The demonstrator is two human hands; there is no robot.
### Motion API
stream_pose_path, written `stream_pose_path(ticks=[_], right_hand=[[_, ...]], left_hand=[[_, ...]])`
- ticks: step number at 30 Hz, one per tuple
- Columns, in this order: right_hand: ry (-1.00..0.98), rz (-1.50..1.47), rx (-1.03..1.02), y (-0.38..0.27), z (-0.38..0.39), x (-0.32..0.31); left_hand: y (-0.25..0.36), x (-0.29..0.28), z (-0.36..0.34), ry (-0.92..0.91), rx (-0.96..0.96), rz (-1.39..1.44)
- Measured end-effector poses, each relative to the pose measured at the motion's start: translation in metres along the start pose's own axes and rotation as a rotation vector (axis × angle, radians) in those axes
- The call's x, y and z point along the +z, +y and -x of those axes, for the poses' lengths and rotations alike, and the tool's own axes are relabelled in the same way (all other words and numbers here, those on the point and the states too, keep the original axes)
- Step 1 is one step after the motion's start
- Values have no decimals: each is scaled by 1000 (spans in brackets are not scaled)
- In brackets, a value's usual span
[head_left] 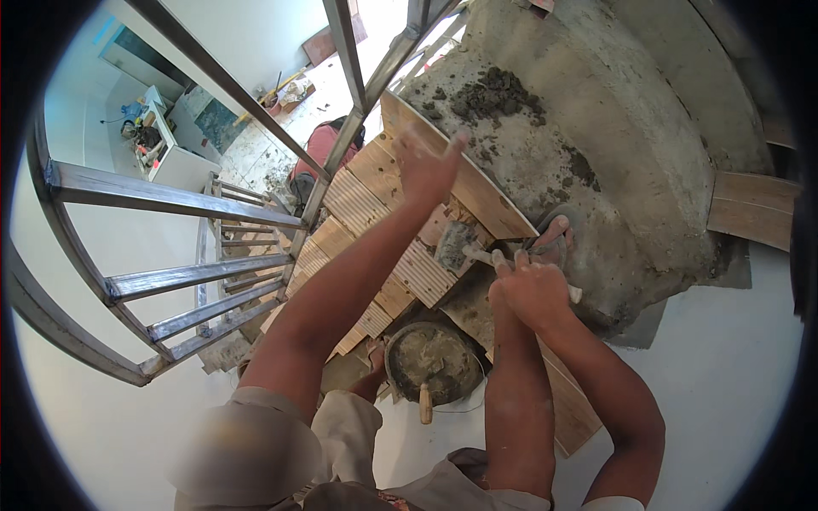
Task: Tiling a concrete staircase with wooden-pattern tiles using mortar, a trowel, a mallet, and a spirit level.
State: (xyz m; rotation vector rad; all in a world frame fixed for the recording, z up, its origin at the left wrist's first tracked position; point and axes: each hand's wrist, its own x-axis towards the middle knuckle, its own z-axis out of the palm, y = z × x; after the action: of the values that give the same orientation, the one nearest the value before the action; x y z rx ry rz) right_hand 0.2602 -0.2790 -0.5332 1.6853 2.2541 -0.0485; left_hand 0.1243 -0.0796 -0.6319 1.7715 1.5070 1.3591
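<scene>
My left hand point(426, 166), slightly blurred, is raised with fingers apart over the upper end of an upright wood-look tile point(486, 192) along the step's edge. My right hand point(532, 294) rests by my knee, closed on the pale handle of a mortar-coated tool, whose grey head point(456, 244) lies over the tiled step below the upright tile. Ridged and wood-look tiles point(358, 200) cover the descending steps. A bucket of wet mortar point(434, 358) with a wooden-handled tool point(425, 402) in it stands between my legs. My sandalled foot point(555, 237) is on the rough concrete.
A metal railing point(175, 200) curves along the left. Below it a person in red point(319, 149) is partly visible, with a white cabinet point(170, 153) holding clutter beyond. Dark mortar crumbs point(498, 98) lie on the upper concrete step point(630, 170). More wood-look tiles point(750, 204) are at the right.
</scene>
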Motion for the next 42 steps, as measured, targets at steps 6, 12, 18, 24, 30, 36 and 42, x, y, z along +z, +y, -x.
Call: stream_pose_path(ticks=[6,12,18,24,30,36,42], right_hand=[[103,32,-100,-6,-32,21],[26,-41,99,10,-53,26],[-8,-51,26,1,-48,23],[22,-61,21,1,-41,28],[-14,-111,93,19,-17,33],[-38,-205,-55,-4,-17,24],[-152,-262,49,-1,-58,39]], left_hand=[[5,30,-11,-594,-962,616],[-5,43,-9,-548,-699,144],[-22,55,-6,-525,-773,246],[-44,52,-6,-426,-719,289],[-22,48,-6,-489,-749,218],[-39,54,4,-399,-632,11],[-25,45,3,-645,-67,-485]])
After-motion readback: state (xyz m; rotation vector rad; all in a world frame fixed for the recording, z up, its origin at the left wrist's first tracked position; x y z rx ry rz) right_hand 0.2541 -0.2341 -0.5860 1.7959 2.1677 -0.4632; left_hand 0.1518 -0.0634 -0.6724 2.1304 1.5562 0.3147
